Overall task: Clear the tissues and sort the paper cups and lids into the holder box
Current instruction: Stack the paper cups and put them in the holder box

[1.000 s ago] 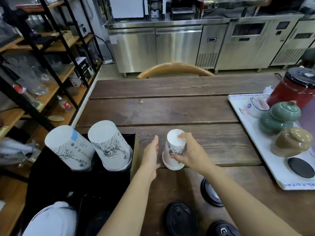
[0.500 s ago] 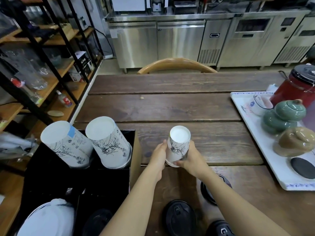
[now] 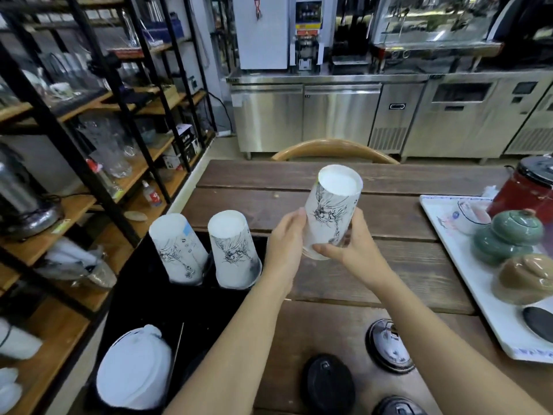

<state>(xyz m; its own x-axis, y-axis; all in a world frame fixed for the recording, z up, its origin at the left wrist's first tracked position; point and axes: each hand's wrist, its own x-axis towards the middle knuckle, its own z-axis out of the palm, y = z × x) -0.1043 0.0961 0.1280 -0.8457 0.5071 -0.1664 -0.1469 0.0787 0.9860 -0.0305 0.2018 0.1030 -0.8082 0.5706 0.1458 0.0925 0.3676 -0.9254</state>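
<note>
I hold an upside-down white paper cup (image 3: 330,211) with a black ink drawing above the wooden table (image 3: 344,330). My left hand (image 3: 284,238) presses on its left side and my right hand (image 3: 356,247) grips it near the rim. The black holder box (image 3: 167,304) stands at the table's left edge with two upside-down cup stacks (image 3: 176,250) (image 3: 232,250) in its far slots. A white lid stack (image 3: 134,372) fills a near slot. Three black lids (image 3: 327,384) (image 3: 389,345) (image 3: 398,407) lie on the table near me.
A white tray (image 3: 457,265) at the right carries green and brown lidded jars, a small cup and a black coaster, with a red pot behind. Open shelving with glassware runs along the left. A chair back shows beyond the table's far edge.
The cup has come off the table and risen between both hands. My left hand, which was apart from it a second ago, now touches it. The head view has tilted up.
</note>
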